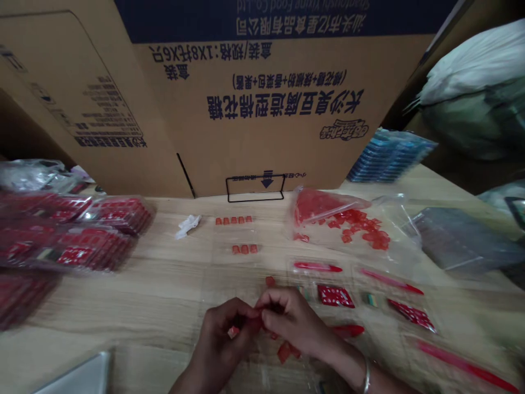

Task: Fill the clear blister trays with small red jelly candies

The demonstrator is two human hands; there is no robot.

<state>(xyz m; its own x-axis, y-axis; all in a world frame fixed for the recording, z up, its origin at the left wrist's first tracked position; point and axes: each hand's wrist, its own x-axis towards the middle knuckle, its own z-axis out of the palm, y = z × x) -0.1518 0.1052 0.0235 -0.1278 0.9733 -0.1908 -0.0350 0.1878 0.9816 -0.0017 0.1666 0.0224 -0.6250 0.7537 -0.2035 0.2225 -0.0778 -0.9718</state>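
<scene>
Small red piece [258,317] pinched between the closed fingertips of left hand [229,340] and right hand [292,320], loose translucent red pieces [284,352] just beside the right hand.

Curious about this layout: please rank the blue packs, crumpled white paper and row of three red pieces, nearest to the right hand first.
From the right hand:
1. Row of three red pieces, ahead-left
2. Crumpled white paper, farther left
3. Blue packs, back right
</scene>
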